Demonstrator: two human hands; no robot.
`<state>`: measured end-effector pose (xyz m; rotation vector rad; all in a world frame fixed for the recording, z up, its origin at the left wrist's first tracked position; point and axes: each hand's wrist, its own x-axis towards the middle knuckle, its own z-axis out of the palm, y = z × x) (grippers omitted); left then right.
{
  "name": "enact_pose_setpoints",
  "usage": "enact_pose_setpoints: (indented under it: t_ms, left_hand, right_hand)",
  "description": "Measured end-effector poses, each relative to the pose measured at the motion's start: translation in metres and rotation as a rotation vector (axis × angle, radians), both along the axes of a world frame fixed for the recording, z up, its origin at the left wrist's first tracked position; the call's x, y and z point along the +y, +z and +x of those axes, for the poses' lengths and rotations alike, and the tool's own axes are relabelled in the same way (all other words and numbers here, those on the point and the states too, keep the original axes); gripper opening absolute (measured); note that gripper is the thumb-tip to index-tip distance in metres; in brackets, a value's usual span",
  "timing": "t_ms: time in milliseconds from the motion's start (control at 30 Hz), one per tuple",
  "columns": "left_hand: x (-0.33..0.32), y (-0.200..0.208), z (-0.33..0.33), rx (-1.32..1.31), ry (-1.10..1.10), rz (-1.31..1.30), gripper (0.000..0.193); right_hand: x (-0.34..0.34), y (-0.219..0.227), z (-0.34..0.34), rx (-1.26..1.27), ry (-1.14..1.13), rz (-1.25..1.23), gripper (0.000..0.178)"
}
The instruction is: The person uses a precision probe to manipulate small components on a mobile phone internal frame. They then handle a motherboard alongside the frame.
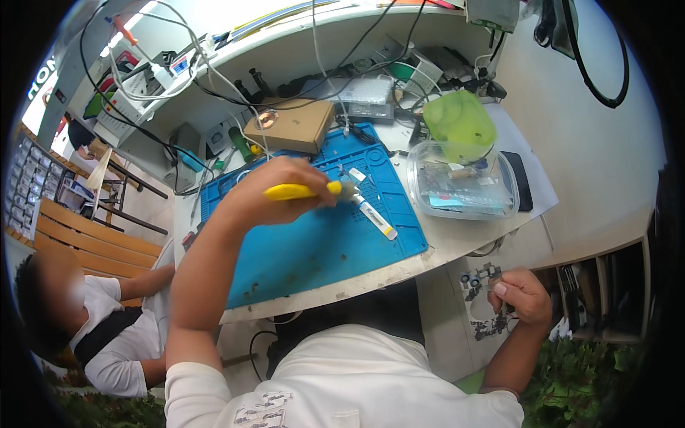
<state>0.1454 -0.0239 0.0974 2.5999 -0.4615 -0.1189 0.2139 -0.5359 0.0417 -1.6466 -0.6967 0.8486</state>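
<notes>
One white surface [457, 239] carries everything here, and most of it lies under a blue mat [314, 250]. Behind the mat sits a brown box [300, 125], shut, so I cannot tell what it holds. To the mat's right stands a clear tub [464, 187] with no lid on it; inside are small parts and bits of paper, too jumbled to name. A green bag [460, 121] bulges just behind the tub and overlaps its far rim. A dark flat slab [519, 180] lies against the tub's right side.

My left hand [275, 189] is over the mat's upper middle, its grip closed around a yellow tool [300, 190] held level, tip pointing right. Just beyond that tip a white tube [374, 216] lies slantwise on the mat.

My right hand [524, 296] is off the surface, below its front edge, grip closed on a small thin piece [503, 308] that I cannot make out.

A seated person [93, 328] in white is at my lower left.
</notes>
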Motion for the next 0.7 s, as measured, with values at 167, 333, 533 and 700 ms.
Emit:
enact_pose_setpoints:
  t_ms: [167, 333, 533, 700]
  left_hand:
    - [-0.024, 0.001, -0.006, 0.189, -0.115, -0.002, 0.018]
    - [-0.017, 0.007, 0.007, -0.012, -0.08, 0.019, 0.018]
    - [-0.03, -0.005, 0.024, -0.038, -0.045, 0.053, 0.023]
    - [-0.036, 0.01, 0.001, 0.153, -0.325, -0.076, 0.021]
  right_hand:
    - [0.003, 0.0, -0.003, 0.053, -0.037, 0.045, 0.043]
    - [0.009, 0.002, 0.002, -0.039, 0.083, 0.011, 0.042]
    - [0.025, 0.005, 0.005, -0.04, 0.058, 0.052, 0.043]
    - [0.009, 0.007, -0.001, -0.039, 0.055, -0.01, 0.043]
